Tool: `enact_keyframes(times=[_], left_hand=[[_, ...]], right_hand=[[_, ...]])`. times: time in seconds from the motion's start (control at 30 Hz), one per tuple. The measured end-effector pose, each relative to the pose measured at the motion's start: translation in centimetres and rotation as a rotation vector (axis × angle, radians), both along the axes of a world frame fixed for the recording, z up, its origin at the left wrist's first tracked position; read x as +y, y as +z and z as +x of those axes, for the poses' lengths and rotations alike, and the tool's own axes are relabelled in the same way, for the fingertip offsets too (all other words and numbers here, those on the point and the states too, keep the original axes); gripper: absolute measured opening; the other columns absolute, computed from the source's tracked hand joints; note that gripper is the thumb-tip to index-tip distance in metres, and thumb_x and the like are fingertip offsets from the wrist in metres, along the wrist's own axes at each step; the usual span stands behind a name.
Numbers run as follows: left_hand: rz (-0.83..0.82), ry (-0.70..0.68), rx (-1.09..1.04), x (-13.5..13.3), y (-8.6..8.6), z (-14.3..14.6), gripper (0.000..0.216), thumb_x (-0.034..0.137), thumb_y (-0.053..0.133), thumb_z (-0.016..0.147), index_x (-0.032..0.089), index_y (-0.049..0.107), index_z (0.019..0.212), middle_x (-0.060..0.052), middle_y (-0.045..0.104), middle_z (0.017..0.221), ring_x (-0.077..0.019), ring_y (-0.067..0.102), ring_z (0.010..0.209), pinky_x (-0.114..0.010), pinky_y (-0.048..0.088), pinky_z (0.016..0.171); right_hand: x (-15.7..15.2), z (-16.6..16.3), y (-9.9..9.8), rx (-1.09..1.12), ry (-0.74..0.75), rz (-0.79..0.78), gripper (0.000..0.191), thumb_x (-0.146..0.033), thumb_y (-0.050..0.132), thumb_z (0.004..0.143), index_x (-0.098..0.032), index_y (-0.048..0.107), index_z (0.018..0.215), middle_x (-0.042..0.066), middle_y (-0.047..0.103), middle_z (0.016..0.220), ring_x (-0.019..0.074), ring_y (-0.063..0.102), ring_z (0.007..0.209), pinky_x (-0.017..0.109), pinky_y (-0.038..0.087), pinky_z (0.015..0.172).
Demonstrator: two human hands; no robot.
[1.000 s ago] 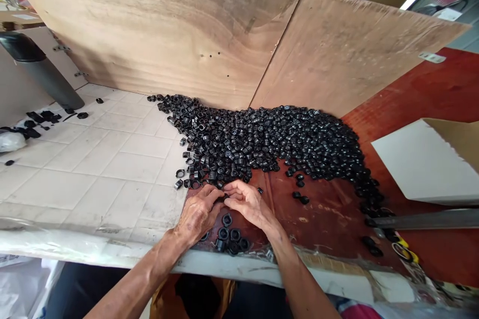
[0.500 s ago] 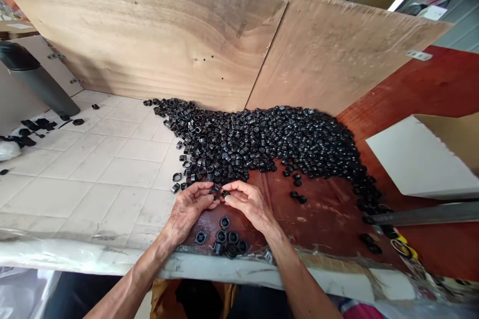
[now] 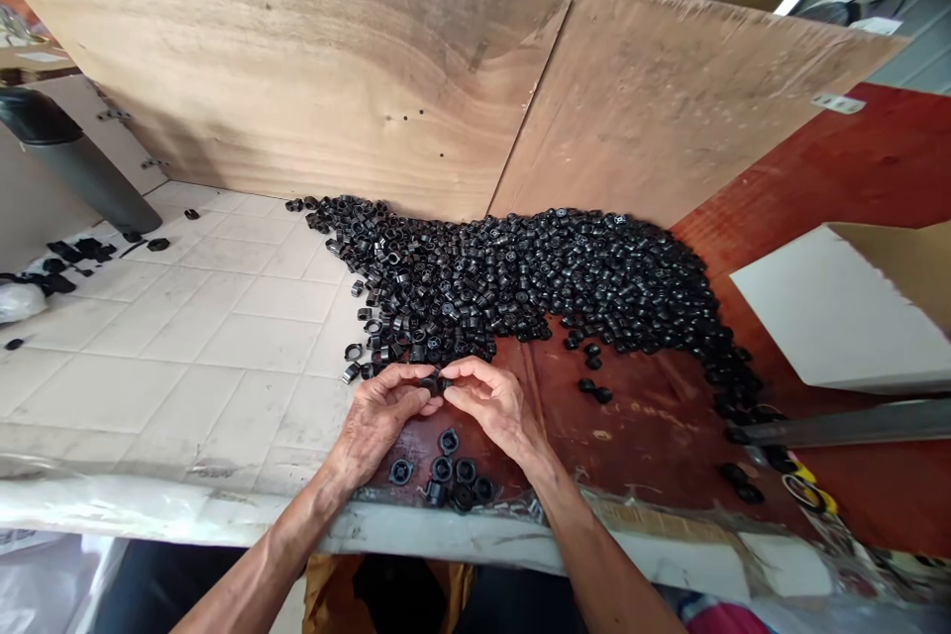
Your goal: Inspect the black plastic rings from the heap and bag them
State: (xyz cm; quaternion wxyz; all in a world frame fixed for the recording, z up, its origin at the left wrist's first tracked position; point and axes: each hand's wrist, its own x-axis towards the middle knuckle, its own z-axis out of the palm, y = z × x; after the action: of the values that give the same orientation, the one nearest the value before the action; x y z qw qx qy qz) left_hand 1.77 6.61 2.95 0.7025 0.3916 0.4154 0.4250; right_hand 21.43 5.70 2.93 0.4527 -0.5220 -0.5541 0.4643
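My left hand (image 3: 382,416) and my right hand (image 3: 494,403) meet at the near edge of a big heap of small black plastic rings (image 3: 535,277). Fingertips of both hands pinch small black plastic parts (image 3: 435,381) pressed together between them. Just below my hands, several finished black pieces (image 3: 450,475) lie in a small group on the red-brown board (image 3: 646,426).
Plywood sheets (image 3: 334,69) stand upright behind the heap. A white tiled surface (image 3: 185,337) lies to the left with a dark tube (image 3: 66,158) and a few black parts. A white cardboard box (image 3: 839,317) and a metal bar (image 3: 854,424) sit at the right.
My hands lifted slightly from the board and brought the two black parts together at the fingertips. One more black piece now shows in the small group below my hands.
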Motion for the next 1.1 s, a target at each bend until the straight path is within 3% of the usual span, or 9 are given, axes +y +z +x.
enact_keyframes(times=[0.2, 0.43, 0.63, 0.87, 1.1], left_hand=[[0.121, 0.076, 0.066, 0.0, -0.1, 0.2, 0.039, 0.036, 0.087, 0.076, 0.021, 0.083, 0.111, -0.003, 0.071, 0.114, -0.0149, 0.079, 0.077, -0.030, 0.066, 0.081], [0.086, 0.035, 0.078, 0.0, 0.0, 0.2, 0.039, 0.033, 0.089, 0.075, 0.020, 0.079, 0.110, -0.001, 0.077, 0.088, -0.0166, 0.076, 0.077, -0.031, 0.064, 0.081], [0.131, 0.009, 0.132, 0.0, -0.4, 0.1, 0.036, 0.035, 0.085, 0.078, 0.019, 0.078, 0.110, -0.007, 0.082, 0.111, -0.0235, 0.077, 0.101, -0.035, 0.060, 0.095], [0.224, 0.018, 0.134, -0.3, -1.2, 0.3, 0.030, 0.037, 0.084, 0.082, 0.020, 0.077, 0.106, -0.004, 0.080, 0.100, -0.0201, 0.075, 0.091, -0.032, 0.060, 0.087], [0.203, 0.008, 0.127, -0.4, -1.1, 0.3, 0.032, 0.037, 0.084, 0.083, 0.019, 0.075, 0.107, -0.004, 0.081, 0.097, -0.0195, 0.075, 0.087, -0.031, 0.060, 0.084]], right_hand=[[-0.1, -0.3, 0.1, 0.006, 0.008, 0.035, 0.018, -0.027, 0.075, 0.081, -0.023, 0.079, 0.098, 0.003, 0.080, 0.102, 0.0209, 0.074, 0.088, 0.033, 0.061, 0.082], [-0.2, -0.6, 0.2, -0.007, 0.006, 0.154, 0.011, -0.027, 0.077, 0.083, -0.025, 0.080, 0.093, 0.004, 0.078, 0.102, 0.0207, 0.073, 0.090, 0.030, 0.061, 0.078], [-0.1, -0.8, -0.9, -0.003, -0.033, 0.143, 0.020, -0.027, 0.080, 0.082, -0.024, 0.075, 0.101, 0.003, 0.080, 0.097, 0.0201, 0.075, 0.082, 0.031, 0.063, 0.078], [-0.3, -0.7, -1.9, -0.201, -0.048, 0.307, 0.023, -0.032, 0.075, 0.094, -0.024, 0.071, 0.115, 0.005, 0.079, 0.095, 0.0213, 0.076, 0.083, 0.033, 0.062, 0.079], [-0.8, -0.6, -1.0, -0.329, 0.035, 0.405, 0.014, -0.027, 0.063, 0.098, -0.025, 0.072, 0.109, 0.006, 0.077, 0.094, 0.0222, 0.072, 0.080, 0.033, 0.059, 0.077]])
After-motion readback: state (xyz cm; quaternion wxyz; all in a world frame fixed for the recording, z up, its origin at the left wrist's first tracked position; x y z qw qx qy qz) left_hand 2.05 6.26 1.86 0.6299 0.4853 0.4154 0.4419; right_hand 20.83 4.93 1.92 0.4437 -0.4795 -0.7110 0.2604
